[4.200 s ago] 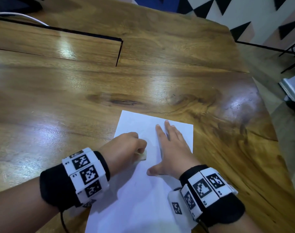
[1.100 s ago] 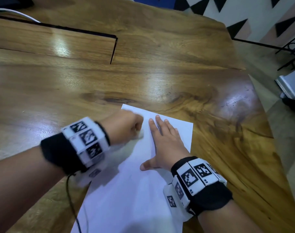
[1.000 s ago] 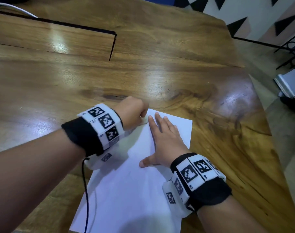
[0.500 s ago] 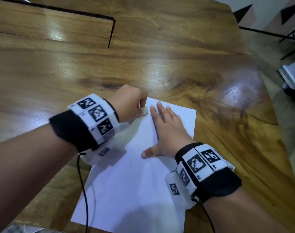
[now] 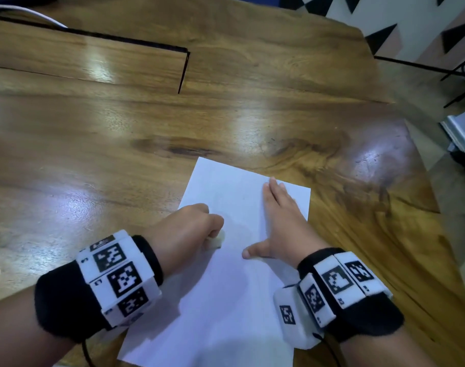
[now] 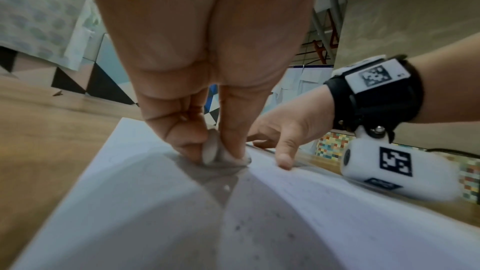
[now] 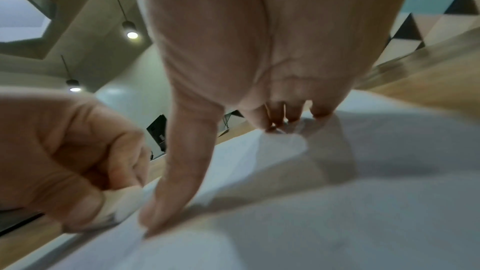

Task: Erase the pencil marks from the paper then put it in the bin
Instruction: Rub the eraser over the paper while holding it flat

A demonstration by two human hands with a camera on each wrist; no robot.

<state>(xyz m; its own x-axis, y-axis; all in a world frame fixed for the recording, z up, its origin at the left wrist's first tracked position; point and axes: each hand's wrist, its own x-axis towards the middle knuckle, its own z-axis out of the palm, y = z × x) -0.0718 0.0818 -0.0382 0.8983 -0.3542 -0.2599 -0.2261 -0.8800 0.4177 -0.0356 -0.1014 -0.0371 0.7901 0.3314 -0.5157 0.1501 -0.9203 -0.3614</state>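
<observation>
A white sheet of paper (image 5: 220,300) lies on the wooden table (image 5: 120,144), near its front edge. My left hand (image 5: 197,229) pinches a small white eraser (image 5: 215,241) and presses it on the sheet's left half; in the left wrist view the eraser (image 6: 213,151) sits between thumb and fingers on the paper (image 6: 155,213), with dark crumbs nearby. My right hand (image 5: 279,221) lies flat on the right part of the sheet, fingers straight, thumb spread; the right wrist view shows its fingertips (image 7: 291,118) pressing the paper (image 7: 337,202). Pencil marks are too faint to see.
A dark slot (image 5: 183,72) is cut into the far tabletop. The table's right edge (image 5: 424,181) drops to the floor, where a white object (image 5: 462,131) stands. A white cable (image 5: 27,14) lies at the far left. No bin is in view.
My left hand has slid the eraser back from the sheet's far left corner toward its left middle. My right hand has shifted a little toward the far right corner, still flat.
</observation>
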